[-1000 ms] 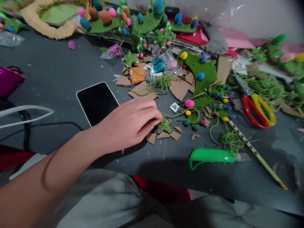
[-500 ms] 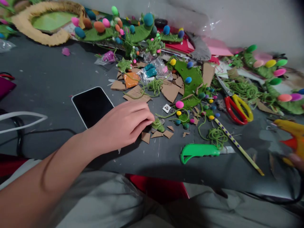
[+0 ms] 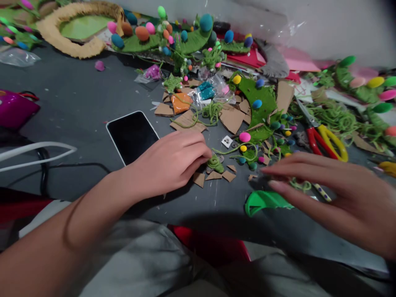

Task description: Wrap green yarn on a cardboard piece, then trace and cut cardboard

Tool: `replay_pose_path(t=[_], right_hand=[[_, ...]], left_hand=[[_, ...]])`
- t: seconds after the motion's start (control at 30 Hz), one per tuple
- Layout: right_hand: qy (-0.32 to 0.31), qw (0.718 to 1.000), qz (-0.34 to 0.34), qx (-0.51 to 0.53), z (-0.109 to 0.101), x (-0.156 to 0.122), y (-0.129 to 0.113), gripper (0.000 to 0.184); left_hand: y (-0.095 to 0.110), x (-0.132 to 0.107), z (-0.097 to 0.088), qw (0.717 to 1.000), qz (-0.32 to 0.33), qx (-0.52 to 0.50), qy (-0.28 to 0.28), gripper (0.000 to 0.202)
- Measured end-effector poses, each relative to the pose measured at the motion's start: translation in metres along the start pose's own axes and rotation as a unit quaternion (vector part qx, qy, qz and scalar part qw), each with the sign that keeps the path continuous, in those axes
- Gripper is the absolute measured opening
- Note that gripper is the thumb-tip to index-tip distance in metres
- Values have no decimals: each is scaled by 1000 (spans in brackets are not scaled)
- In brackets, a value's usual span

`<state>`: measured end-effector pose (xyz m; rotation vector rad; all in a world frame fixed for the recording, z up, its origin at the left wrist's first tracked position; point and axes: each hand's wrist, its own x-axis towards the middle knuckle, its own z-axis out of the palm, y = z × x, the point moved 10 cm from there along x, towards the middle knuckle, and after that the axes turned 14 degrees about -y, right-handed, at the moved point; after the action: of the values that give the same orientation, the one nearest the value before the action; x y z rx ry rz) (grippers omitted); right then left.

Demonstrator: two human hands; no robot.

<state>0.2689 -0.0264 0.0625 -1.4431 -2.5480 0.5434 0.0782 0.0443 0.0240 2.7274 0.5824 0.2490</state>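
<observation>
My left hand (image 3: 177, 161) rests on the grey table with its fingers curled together against a small green yarn-wrapped piece (image 3: 215, 164); the thumb side of the grip is hidden. My right hand (image 3: 337, 194) is over the table at the right, slightly blurred, fingers stretched out and thumb apart, with nothing seen in it. Beneath its fingers lies a green utility knife (image 3: 266, 202), its blade end mostly covered. Part of a dotted pencil (image 3: 322, 192) shows under the palm. Small cardboard scraps (image 3: 229, 176) lie just right of my left fingers.
A smartphone (image 3: 133, 136) lies by my left wrist. Scissors (image 3: 332, 140) and a partly visible yellow glue gun (image 3: 388, 168) are at the right. Behind are green felt pieces (image 3: 262, 99), cardboard (image 3: 232, 119), loose yarn (image 3: 343, 117), a beige ring (image 3: 71, 49) and a white cable (image 3: 37, 148).
My right hand has let go of the glue gun at the right edge and come leftward above the utility knife. The left hand stays at the yarn piece; the view has shifted slightly.
</observation>
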Motion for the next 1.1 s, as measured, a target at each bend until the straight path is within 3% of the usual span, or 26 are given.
replay_pose_path(t=[0.07,0.13,0.23,0.37,0.53,0.8,1.1], right_hand=[[-62,996,-44,42,15,41,-13,19],[-56,995,-63,49,20,67,-22,19],[-24,995,-61,80,25,83,-22,21],[6,994,-53,97,34,81,-16,22],[-2,994,-79,77,43,77,-18,27],[-20,997,-75,-14,50,72,-24,21],[-5,996,-78,-30,51,70,-28,23]], left_hand=[[0,0,0,1000,-2,8,-1,20],[1,0,1,1000,-5,16,-7,20],[1,0,3,1000,-8,27,-14,22],[-1,2,4,999,-18,29,-20,21],[-4,2,5,999,-31,21,-27,21],[-8,2,7,998,-41,-1,-37,22],[-8,5,8,998,-46,16,-34,23]])
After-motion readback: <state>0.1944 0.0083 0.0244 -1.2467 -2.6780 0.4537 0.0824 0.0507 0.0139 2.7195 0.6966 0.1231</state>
